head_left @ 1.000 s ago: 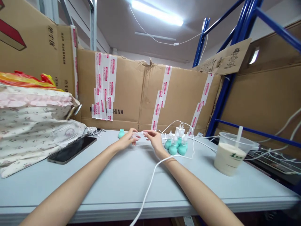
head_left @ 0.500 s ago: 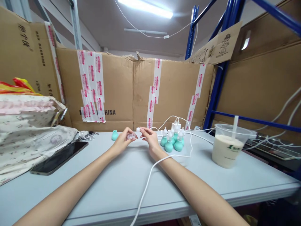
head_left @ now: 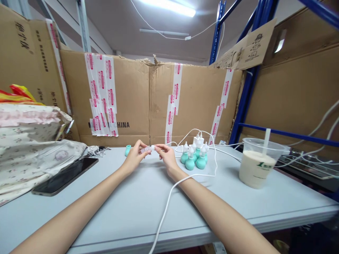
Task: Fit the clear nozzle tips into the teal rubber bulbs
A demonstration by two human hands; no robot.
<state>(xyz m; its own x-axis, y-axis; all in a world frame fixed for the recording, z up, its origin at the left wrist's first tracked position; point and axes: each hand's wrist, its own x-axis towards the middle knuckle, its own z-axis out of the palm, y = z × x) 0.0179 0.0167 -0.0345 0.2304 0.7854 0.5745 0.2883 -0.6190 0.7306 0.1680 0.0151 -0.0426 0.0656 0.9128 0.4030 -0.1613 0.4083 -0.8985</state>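
My left hand [head_left: 134,157] is closed around a small translucent plastic piece [head_left: 144,150], its fingers hiding part of it. My right hand [head_left: 167,157] pinches a small white piece [head_left: 152,147] against the right end of the translucent one. At this size I cannot tell whether the two pieces are joined. A teal bulb [head_left: 127,150] with an open neck stands just behind my left hand. To the right of my right hand, several teal bulbs with clear pointed tips [head_left: 195,158] stand in a cluster.
A white cable [head_left: 169,197] crosses the table and passes over my right forearm. A white charger [head_left: 198,141] sits behind the bulbs. At right is a cup with a straw [head_left: 255,167]; at left, a phone [head_left: 66,176] beside floral cloth [head_left: 23,151]. Cardboard [head_left: 132,95] walls the back.
My hands have come closer together. The white piece, upright and apart from the translucent piece before, now lies on its side against it. The view has shifted slightly.
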